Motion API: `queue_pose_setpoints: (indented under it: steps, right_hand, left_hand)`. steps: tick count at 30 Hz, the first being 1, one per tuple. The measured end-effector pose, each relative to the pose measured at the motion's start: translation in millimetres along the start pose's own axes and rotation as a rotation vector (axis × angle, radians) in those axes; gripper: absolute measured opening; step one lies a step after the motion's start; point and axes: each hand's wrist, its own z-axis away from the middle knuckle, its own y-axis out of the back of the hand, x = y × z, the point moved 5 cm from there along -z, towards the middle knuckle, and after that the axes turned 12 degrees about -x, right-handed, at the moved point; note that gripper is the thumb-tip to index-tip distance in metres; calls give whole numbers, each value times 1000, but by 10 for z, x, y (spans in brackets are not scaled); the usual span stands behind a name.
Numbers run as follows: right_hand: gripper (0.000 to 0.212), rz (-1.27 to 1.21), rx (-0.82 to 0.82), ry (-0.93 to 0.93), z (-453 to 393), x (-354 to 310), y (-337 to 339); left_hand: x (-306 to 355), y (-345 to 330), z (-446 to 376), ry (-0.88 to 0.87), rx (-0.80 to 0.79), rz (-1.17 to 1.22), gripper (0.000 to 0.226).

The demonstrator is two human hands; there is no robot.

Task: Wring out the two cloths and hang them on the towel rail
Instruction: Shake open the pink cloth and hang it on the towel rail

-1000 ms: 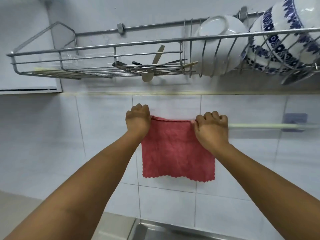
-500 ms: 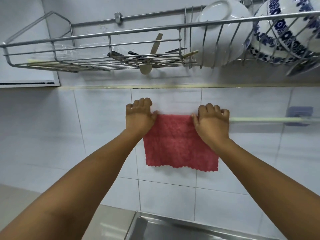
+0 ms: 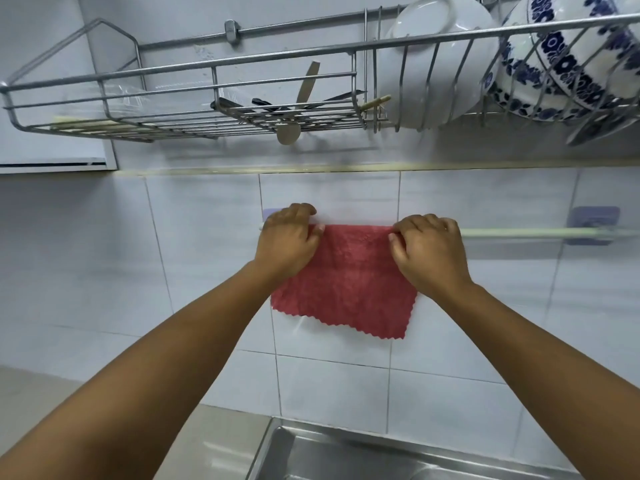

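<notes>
A red cloth (image 3: pixel 346 282) with a zigzag hem hangs flat against the white tiled wall, draped over a thin pale green towel rail (image 3: pixel 519 232). My left hand (image 3: pixel 285 240) grips the cloth's top left corner at the rail's left end. My right hand (image 3: pixel 427 247) pinches the top right corner on the rail. The rail's right bracket (image 3: pixel 594 223) is purple-grey; the left bracket (image 3: pixel 268 214) shows just above my left hand. Only one cloth is in view.
A wire dish rack (image 3: pixel 214 98) is mounted on the wall above, holding utensils, a white bowl (image 3: pixel 436 64) and blue-patterned bowls (image 3: pixel 568 64). A steel sink (image 3: pixel 346 455) lies below, with beige counter (image 3: pixel 207 445) at the left.
The cloth's top edge has settled over the rail and its hanging front has shortened. Both hands lowered slightly onto the rail and spread a little apart.
</notes>
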Motion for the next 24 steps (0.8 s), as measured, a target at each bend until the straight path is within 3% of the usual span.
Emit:
queue_pose_setpoints:
  steps: [3, 9, 11, 13, 15, 18, 24]
  right_hand:
    - [49, -9, -65, 1, -38, -20, 14]
    - [69, 103, -229, -105, -175, -48, 78]
    - [63, 81, -247, -101, -167, -79, 80]
    - [50, 32, -145, -78, -89, -121, 120]
    - [43, 22, -84, -55, 24, -168, 104]
    - [50, 29, -148, -62, 91, -192, -2]
    - [64, 87, -213, -109, -57, -11, -47]
  left_hand:
    - [89, -36, 115, -42, 66, -109, 34]
    - [130, -105, 148, 11, -38, -167, 43]
    - [127, -63, 118, 8, -112, -151, 47]
    - [115, -30, 83, 12, -183, -59, 49]
    - [103, -25, 82, 2, -153, -63, 48]
    - [49, -48, 153, 35, -85, -120, 45]
    - [30, -31, 153, 56, -185, -88, 51]
